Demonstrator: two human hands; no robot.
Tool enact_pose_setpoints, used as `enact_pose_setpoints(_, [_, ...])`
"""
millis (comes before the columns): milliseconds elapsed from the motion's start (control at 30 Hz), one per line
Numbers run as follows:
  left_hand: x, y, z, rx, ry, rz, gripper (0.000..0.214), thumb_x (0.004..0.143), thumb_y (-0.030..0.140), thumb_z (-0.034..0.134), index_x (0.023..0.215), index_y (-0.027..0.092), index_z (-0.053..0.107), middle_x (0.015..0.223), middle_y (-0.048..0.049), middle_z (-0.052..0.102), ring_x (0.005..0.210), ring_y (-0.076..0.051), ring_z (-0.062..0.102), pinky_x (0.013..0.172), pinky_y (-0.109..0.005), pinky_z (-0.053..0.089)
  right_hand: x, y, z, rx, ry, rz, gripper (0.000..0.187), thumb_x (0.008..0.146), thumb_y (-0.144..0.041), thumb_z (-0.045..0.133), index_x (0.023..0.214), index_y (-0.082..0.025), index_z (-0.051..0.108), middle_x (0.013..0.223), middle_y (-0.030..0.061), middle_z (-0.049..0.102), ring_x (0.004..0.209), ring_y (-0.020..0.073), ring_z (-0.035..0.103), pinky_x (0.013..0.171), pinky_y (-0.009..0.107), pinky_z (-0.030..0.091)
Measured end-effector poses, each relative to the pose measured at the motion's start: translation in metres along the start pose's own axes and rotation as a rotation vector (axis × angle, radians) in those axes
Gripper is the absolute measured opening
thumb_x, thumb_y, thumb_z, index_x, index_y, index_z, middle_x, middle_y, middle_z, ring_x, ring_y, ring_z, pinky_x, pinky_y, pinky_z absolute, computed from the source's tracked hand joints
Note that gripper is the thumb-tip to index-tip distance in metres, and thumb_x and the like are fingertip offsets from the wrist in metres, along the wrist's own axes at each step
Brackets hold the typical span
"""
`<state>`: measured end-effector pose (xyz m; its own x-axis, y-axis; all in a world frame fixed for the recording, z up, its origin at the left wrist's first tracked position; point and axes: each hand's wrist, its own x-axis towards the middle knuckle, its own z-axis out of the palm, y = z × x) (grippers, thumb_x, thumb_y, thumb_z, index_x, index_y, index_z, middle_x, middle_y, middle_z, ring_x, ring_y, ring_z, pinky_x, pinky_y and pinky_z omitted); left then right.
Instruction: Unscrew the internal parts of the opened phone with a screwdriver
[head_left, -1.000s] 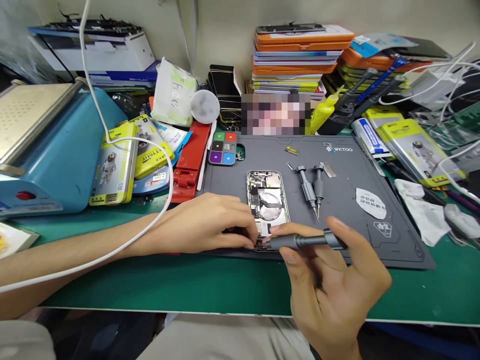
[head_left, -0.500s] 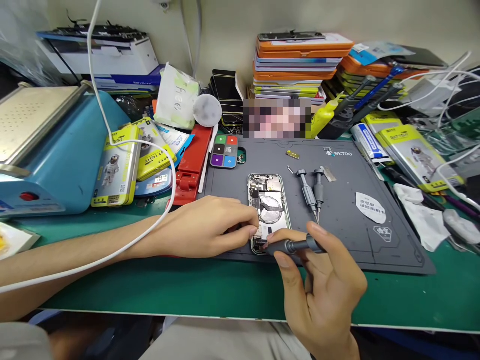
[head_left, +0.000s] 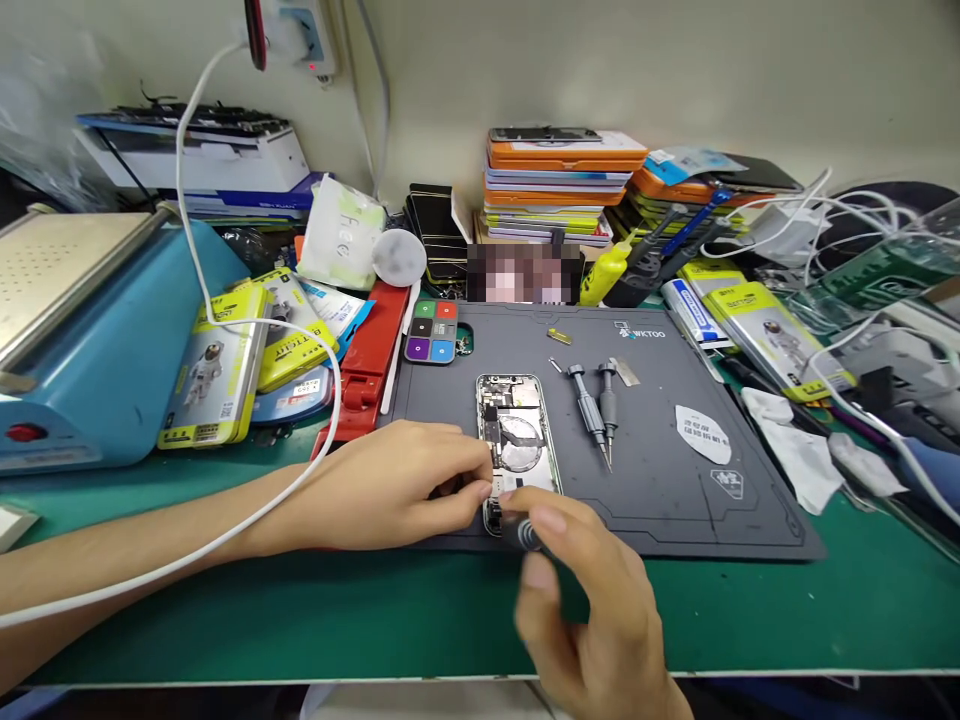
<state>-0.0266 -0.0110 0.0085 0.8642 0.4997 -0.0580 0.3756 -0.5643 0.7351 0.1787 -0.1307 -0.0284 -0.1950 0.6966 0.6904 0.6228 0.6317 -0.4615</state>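
Note:
An opened phone point(head_left: 517, 440), its circuit board and round charging coil bare, lies on a dark grey work mat point(head_left: 660, 500). My left hand point(head_left: 420, 485) is closed at the phone's lower left edge, with thumb and forefinger touching it. My right hand point(head_left: 600, 600) grips a grey screwdriver point(head_left: 528, 536) between thumb and fingers over the phone's bottom end. Motion blurs this hand, and its fingers hide the screwdriver's tip. Two more screwdrivers, one point(head_left: 587, 415) beside the other point(head_left: 609, 410), rest to the right of the phone.
A red clamp-like tool point(head_left: 371, 350) and a coloured screw tray point(head_left: 431, 332) lie at the left. Yellow battery boxes point(head_left: 214, 370) stand near a blue machine point(head_left: 120, 370). A white cable point(head_left: 339, 390) crosses above my left forearm. Stacked boxes point(head_left: 559, 180) line the wall.
The camera view has shifted, so the bench appears lower and further left. The screwdriver in my right hand now points more away from me, its shaft foreshortened. My left hand stays at the phone.

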Motion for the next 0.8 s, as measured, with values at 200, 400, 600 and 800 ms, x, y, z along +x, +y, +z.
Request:
enact_pose_setpoints(200, [0.001, 0.000, 0.001, -0.007, -0.001, 0.015, 0.019, 0.112, 0.029, 0.058, 0.100, 0.019, 0.069, 0.094, -0.0008, 0.072, 0.085, -0.015, 0.067, 0.075, -0.024, 0.043, -0.006, 0.002, -0.002, 0.082, -0.017, -0.041, 0.080, 0.089, 0.011, 0.053, 0.165, -0.012, 0.042, 0.142, 0.0166, 0.068, 0.137, 0.0218, 0.066, 0.108, 0.037, 0.062])
enact_pose_setpoints(400, [0.002, -0.003, 0.001, -0.001, 0.006, 0.084, 0.013, 0.111, 0.025, 0.065, 0.107, 0.018, 0.075, 0.097, -0.0009, 0.075, 0.089, -0.015, 0.068, 0.077, -0.022, 0.044, -0.008, 0.003, 0.002, 0.048, 0.032, -0.005, 0.075, 0.094, 0.003, 0.064, 0.165, -0.011, 0.041, 0.135, 0.0175, 0.072, 0.131, 0.0231, 0.071, 0.106, 0.038, 0.065])
enact_pose_setpoints(600, [0.002, -0.008, 0.003, -0.012, 0.029, 0.159, 0.008, 0.107, 0.021, 0.073, 0.102, 0.017, 0.077, 0.092, -0.0005, 0.077, 0.088, -0.015, 0.067, 0.076, -0.022, 0.044, -0.006, 0.003, 0.006, 0.023, 0.063, 0.040, 0.075, 0.093, 0.004, 0.074, 0.160, -0.014, 0.047, 0.121, 0.0126, 0.078, 0.116, 0.0193, 0.078, 0.100, 0.033, 0.068])
enact_pose_setpoints(800, [0.004, -0.010, 0.001, -0.046, 0.005, 0.197, 0.012, 0.107, 0.023, 0.073, 0.106, 0.016, 0.082, 0.098, -0.0024, 0.081, 0.093, -0.016, 0.069, 0.084, -0.021, 0.046, -0.008, 0.002, 0.006, 0.153, 0.169, 0.110, 0.082, 0.088, 0.013, 0.073, 0.160, -0.021, 0.051, 0.119, 0.0084, 0.079, 0.109, 0.0191, 0.082, 0.092, 0.031, 0.072])
